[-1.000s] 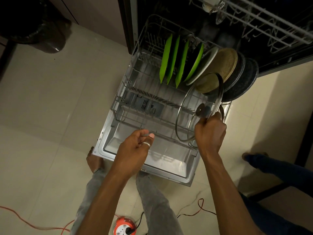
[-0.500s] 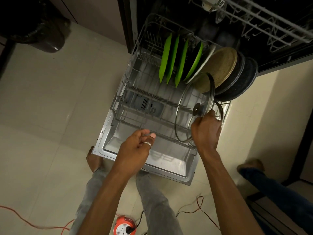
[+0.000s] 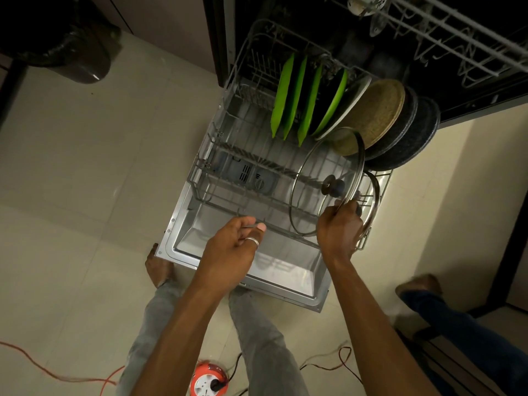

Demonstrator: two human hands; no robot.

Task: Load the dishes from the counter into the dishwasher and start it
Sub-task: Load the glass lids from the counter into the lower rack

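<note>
An open dishwasher [image 3: 285,267], seen from above, has its steel door lowered flat; its dark interior is cut off at the top edge. The grey wire lower rack [image 3: 228,178] is pulled out over the door. A white wire upper rack [image 3: 457,32] is only partly in view, its contents hard to make out.

At the back of the lower rack, on edge in a row, stand four bright green plates [image 3: 285,95], a pale plate, a round woven tan disc [image 3: 377,110] and two dark speckled rounds [image 3: 411,132].

In front of them, at the rack's right side, a clear glass lid [image 3: 311,167] with a metal rim stands on edge, tilted, its dark knob [image 3: 333,186] pointing right. A second rim [image 3: 375,195] curves just beside it, partly hidden.

The right hand [image 3: 340,232] grasps the lid's lower edge. The left hand [image 3: 231,247], wearing a ring [image 3: 253,240], curls at the rack's front rail; whether it clasps the wire cannot be told.
</note>
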